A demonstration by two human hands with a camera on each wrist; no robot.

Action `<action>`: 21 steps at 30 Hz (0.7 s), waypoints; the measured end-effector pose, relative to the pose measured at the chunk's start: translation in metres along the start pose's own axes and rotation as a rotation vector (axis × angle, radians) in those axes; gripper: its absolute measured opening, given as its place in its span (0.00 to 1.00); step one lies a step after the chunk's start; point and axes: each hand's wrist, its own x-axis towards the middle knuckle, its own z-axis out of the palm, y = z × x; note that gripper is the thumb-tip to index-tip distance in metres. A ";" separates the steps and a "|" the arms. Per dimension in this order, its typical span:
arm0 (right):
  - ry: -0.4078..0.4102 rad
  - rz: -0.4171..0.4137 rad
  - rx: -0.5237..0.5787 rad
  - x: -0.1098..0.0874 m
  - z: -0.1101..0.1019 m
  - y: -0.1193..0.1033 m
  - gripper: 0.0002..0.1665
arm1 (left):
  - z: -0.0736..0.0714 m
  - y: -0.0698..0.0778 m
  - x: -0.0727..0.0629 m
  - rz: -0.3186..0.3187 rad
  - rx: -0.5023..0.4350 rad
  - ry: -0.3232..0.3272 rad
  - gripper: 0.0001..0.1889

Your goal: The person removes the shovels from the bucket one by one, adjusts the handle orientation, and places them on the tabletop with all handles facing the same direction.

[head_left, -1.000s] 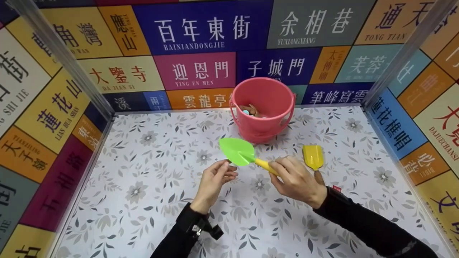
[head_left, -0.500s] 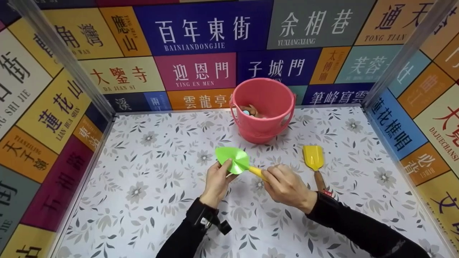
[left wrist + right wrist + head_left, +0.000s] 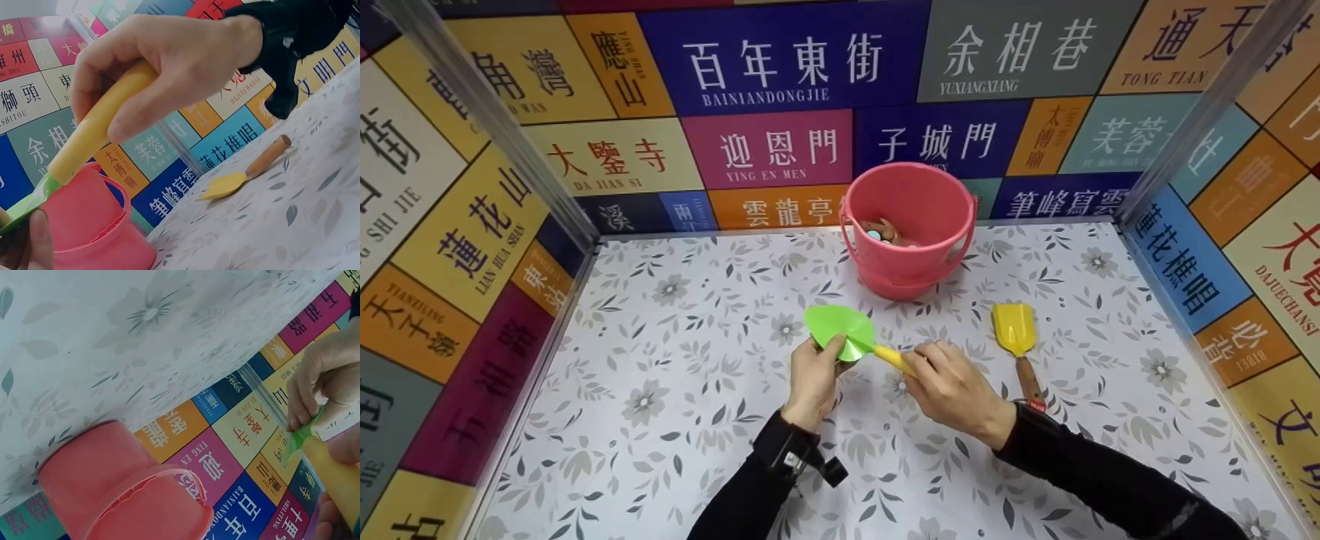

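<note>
White floral tabletop [image 3: 600, 450] on the left side of the head view, so started there and worked rightward. Next, just left of bottom centre, spotted a black sleeve [image 3: 742, 491] and, above it, the left hand [image 3: 812, 382]. Saw it pinching the blade of a green trowel [image 3: 864, 346], thumb on top. Found that trowel around the middle of the frame, held up off the tabletop, judging by the left wrist view.

A little further right, in the upper middle, noticed a pink bucket [image 3: 904, 266] standing upright behind the blade and apart from it, with a few small objects [image 3: 879, 231] inside. Couldn't identify those, way too tiny. Looked only partly filled, with loads of room left near the top.

Then got to the right hand [image 3: 956, 390], right of centre, curled round the trowel's yellow handle [image 3: 891, 358]. So yeah, picking-up part: counted as done. Called the rest mid-handling: gripped at both ends, not yet set down, not in the bucket.

Further right, saw a yellow shovel [image 3: 1015, 334] with a brown handle [image 3: 1027, 376] lying on the tabletop, touched by neither hand, so filed it under not in use. Overall, guessed at somewhere midway, honestly.
</note>
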 end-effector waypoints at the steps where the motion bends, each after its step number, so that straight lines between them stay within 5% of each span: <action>1: -0.020 0.035 0.028 0.001 -0.001 -0.001 0.12 | 0.000 0.002 0.001 0.014 0.013 0.006 0.14; 7: -0.157 0.288 0.246 0.005 -0.013 0.000 0.26 | -0.003 0.015 0.006 0.101 0.161 0.009 0.11; 16: -0.417 0.563 0.458 0.009 -0.015 0.005 0.21 | -0.004 0.024 0.005 0.335 0.563 -0.020 0.07; 21: -0.515 0.632 0.516 0.010 -0.008 0.003 0.19 | 0.000 0.024 0.004 0.425 0.649 -0.043 0.05</action>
